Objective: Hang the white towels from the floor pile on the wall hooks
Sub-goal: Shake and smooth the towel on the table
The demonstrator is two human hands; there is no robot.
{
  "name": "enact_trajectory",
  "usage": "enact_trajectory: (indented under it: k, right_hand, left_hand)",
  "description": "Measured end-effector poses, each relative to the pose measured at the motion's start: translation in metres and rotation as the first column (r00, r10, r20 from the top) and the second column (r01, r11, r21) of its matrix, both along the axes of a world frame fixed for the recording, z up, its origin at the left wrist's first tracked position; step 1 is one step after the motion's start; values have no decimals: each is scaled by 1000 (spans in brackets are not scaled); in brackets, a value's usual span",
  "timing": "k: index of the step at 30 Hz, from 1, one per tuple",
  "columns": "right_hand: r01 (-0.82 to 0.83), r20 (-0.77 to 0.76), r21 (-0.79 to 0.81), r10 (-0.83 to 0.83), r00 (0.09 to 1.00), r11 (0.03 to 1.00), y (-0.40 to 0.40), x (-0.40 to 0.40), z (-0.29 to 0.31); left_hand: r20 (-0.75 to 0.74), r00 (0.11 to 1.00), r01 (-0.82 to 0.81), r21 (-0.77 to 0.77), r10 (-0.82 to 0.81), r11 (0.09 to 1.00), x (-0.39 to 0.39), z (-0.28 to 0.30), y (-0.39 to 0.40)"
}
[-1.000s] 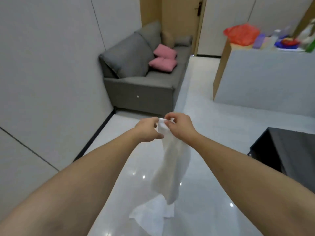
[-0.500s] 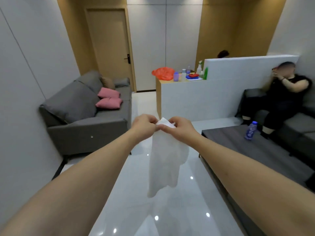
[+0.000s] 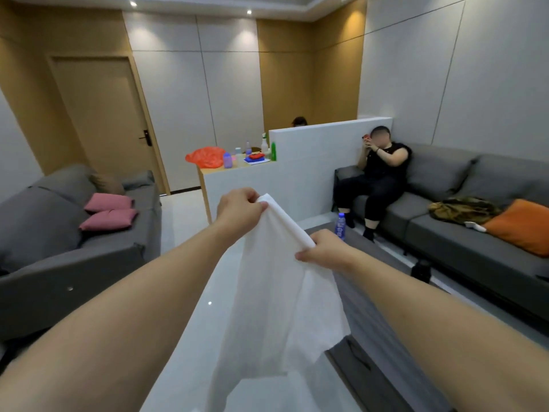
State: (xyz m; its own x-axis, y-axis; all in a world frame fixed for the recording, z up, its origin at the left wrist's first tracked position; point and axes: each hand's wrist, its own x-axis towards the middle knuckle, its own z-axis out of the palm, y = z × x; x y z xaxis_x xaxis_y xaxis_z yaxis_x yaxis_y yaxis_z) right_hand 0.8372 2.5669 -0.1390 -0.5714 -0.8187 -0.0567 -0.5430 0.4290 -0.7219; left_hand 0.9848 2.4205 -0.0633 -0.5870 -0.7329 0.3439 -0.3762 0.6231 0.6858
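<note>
Towel spread for hanging.
Left hand (image 3: 241, 207) and right hand (image 3: 322, 250) pinch the limp, light towel (image 3: 276, 295) by its top edge.

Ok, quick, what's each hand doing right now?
Left hand: closed, pinching the upper end of the white towel.
Right hand: closed, gripping the same top edge lower down.

Warm ceiling spotlights (image 3: 249, 11) wash the walls, glints dot the glossy floor (image 3: 184, 337), and edges bow with wide-angle distortion
</note>
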Motion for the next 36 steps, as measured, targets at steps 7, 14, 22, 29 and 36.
enact_trajectory:
  k: [7, 14, 22, 29, 36]
  right_hand:
    - [131, 83, -51, -127, 988, 990, 130, -92, -11]
    - [327, 109, -179, -311, 944, 928, 179, -168, -11]
    - [422, -33, -214, -439, 898, 881, 166, -281, 11]
    - [345, -235, 125, -310, 921, 930, 140, -388, 17]
    - [347, -331, 130, -289, 898, 929, 95, -486, 0]
  left_hand:
    - [-86, 996, -26, 14, 27, 1000, -106, 2, 106]
    - [-69, 997, -35, 126, 44, 991, -187, 1, 145]
    - [-78, 995, -42, 259, 64, 965, -305, -2, 119]
    - [-117, 988, -84, 157, 103, 984, -380, 2, 76]
    - [-76, 972, -211, 131, 222, 969, -428, -30, 41]
